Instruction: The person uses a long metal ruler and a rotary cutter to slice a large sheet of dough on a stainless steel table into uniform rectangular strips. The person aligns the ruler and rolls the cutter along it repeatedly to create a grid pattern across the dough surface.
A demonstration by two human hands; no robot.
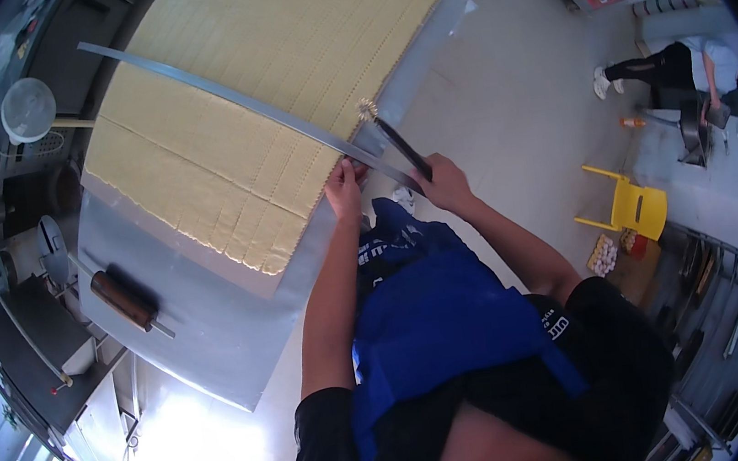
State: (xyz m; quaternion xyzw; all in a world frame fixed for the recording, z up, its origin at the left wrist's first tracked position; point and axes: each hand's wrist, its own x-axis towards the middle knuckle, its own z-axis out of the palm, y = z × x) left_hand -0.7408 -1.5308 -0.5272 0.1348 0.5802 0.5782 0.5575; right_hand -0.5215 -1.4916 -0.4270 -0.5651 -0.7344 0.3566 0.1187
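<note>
A wide yellow sheet of dough (207, 153), scored with lines of small marks, covers much of the metal worktable (217, 346). Across it lies a long metal straightedge (242, 101), whose near end juts past the table edge. My left hand (345, 188) is at the dough's near edge, its fingers against the straightedge; how firmly they grip it cannot be told. In my right hand (444, 182) is the dark handle of a spiked wheel cutter (400, 144), its toothed wheel raised near the dough's edge. That hand is also at the straightedge's near end.
A rolling pin (122, 301) rests on the worktable's left part. To the right stand a yellow chair (640, 206), egg trays (602, 255) and a tray rack (730, 303). Another person (701, 69) works at a far counter. A round white fan (28, 110) is at upper left.
</note>
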